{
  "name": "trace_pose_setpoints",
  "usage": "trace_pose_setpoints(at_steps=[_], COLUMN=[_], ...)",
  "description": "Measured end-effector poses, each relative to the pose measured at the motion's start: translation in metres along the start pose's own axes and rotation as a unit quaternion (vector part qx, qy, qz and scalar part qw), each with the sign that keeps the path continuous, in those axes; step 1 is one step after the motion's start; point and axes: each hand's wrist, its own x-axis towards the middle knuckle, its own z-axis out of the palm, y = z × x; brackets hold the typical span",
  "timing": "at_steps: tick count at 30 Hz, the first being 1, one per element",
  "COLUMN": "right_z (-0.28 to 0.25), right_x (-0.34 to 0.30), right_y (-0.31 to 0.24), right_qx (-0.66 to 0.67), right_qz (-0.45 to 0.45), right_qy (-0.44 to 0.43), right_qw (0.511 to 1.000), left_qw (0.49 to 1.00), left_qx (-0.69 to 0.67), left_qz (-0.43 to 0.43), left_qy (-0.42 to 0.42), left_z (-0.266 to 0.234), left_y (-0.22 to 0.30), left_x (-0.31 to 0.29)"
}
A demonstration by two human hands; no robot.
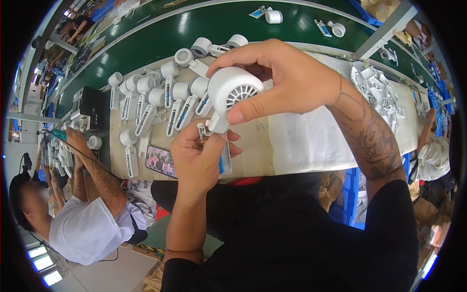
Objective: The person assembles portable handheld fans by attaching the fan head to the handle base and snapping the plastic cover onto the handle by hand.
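A white handheld fan (228, 80) with a round slotted grille is held up over the near side of the table. My right hand (296, 80) curls round its head, thumb beside the grille and fingers over the top. Below, my left hand (197, 158) is closed on the handle end, where a small white clip-like piece stands out by the thumb. A blue strip shows along the handle under my left fingers; most of the handle is hidden. Several similar fans with open handles (146, 87) lie close together left of and beyond my hands.
A phone (161, 161) lies near the table's front edge. Loose white plastic parts (377, 90) are heaped at the right. Beyond runs a green conveyor (306, 31) carrying a few fans. A black case (90, 109) and a co-worker in white (92, 226) are at left; a blue crate (348, 197) stands below right.
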Motion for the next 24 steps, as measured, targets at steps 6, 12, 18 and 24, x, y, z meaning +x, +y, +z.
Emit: trace_pose_setpoints(at_steps=[6, 12, 18, 24], right_z=[-0.009, -0.003, 0.003, -0.026], right_x=[0.015, 0.033, 0.034, 0.020], right_y=[-0.004, 0.004, 0.034, 0.062], right_qx=[-0.099, -0.130, -0.083, -0.100], right_qz=[0.047, 0.105, 0.157, 0.085], right_qy=[-0.090, -0.172, -0.176, -0.013], right_qw=[0.990, 0.971, 0.968, 0.991], left_qw=[0.995, 0.994, 0.983, 0.984], left_qx=[0.027, 0.059, -0.093, -0.117], left_qz=[-0.061, -0.055, -0.111, -0.101], left_qy=[-0.071, -0.077, -0.110, -0.089], left_z=[0.003, -0.008, -0.017, -0.039], left_y=[-0.002, -0.009, -0.029, -0.061], left_x=[-0.004, -0.002, 0.007, 0.004])
